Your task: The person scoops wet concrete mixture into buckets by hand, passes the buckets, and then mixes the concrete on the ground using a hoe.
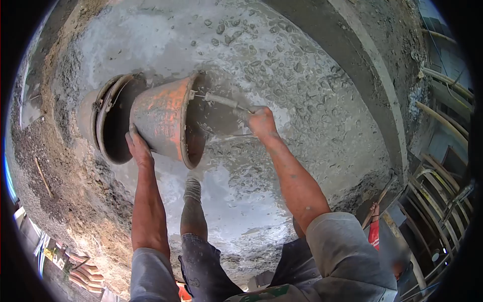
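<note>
Plainly, in the head view, a smeared orange bucket (160, 115) is held tipped on its side ahead of the body, between the hands, its long axis set crosswise: base to the left, mouth to the right. It is touched directly by the nearer left hand (139, 147), laid against the base end; whether an edge is pinched there cannot be told. The right hand (261, 123) is closed around the handle (221, 100), beyond the mouth. Wet grey slurry (312, 121) is spread below.
</note>
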The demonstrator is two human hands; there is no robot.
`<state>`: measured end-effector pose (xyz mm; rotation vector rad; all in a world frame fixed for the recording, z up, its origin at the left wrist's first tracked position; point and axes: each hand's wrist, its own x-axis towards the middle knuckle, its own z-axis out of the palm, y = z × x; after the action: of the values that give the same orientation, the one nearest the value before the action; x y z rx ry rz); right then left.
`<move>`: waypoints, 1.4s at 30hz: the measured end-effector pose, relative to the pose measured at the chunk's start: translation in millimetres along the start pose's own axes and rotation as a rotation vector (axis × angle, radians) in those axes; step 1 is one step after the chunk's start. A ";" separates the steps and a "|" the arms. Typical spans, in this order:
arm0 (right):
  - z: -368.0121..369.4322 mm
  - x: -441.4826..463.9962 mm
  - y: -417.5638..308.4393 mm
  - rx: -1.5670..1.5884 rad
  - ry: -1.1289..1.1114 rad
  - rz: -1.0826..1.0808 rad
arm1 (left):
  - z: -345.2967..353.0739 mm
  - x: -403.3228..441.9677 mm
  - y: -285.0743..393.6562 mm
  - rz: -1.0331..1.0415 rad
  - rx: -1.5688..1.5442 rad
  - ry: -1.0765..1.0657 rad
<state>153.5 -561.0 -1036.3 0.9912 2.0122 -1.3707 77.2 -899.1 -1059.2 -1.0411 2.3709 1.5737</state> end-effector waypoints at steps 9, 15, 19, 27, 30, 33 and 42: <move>-148.9 -3.2 93.0 0.239 -0.193 -0.091 | 114.6 -98.6 -44.3 0.114 -0.167 0.018; -198.4 -57.7 167.9 0.234 -0.277 -0.003 | 131.2 -180.8 -33.2 0.261 -0.022 0.003; -261.6 -110.2 201.3 0.221 -0.174 -0.123 | 153.8 -240.7 -59.1 0.086 -0.208 -0.239; -371.5 -263.7 266.4 0.363 0.237 0.261 | 261.1 -413.0 -87.6 0.099 0.290 -0.571; -396.9 -324.7 210.5 0.116 0.273 0.240 | 287.5 -446.3 -48.5 0.131 0.433 -0.668; -412.6 -359.3 135.4 -0.163 0.212 0.317 | 248.1 -458.7 -7.6 0.271 0.453 -0.862; -526.5 -499.4 102.7 -0.360 0.501 0.370 | -77.5 -222.5 135.1 0.594 0.700 -0.514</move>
<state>533.5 -189.2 -531.8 1.5398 2.1617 -0.5740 186.5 -827.8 -820.9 0.1962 2.5964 0.8001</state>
